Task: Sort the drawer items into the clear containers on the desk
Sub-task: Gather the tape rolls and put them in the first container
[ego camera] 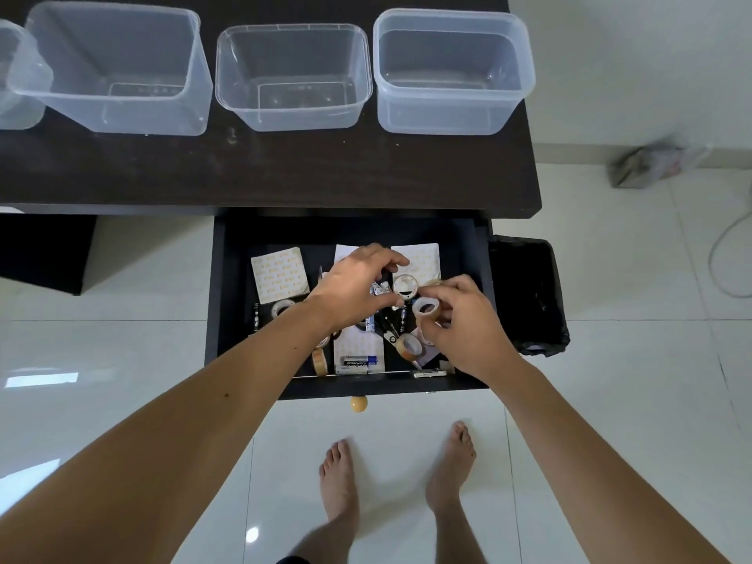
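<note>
The open black drawer (228, 303) under the desk holds tape rolls, batteries, cream adhesive sheets and small dark parts. My right hand (464, 323) is shut on a small clear tape roll (425, 308) just above the clutter. My left hand (354, 282) hovers over the drawer's middle with fingers curled and apart, holding nothing that I can see. Between the hands lies a round white disc (405, 287). A tan tape roll (409, 347) and a battery (353, 365) lie near the drawer front. Three clear containers (118, 71), (293, 75), (451, 71) stand in a row on the dark desk (285, 168).
Part of another clear container (16, 75) shows at the desk's far left. A black-lined bin (529, 295) stands right of the drawer. A wooden knob (359, 403) juts from the drawer front. My bare feet are on the white tiled floor below.
</note>
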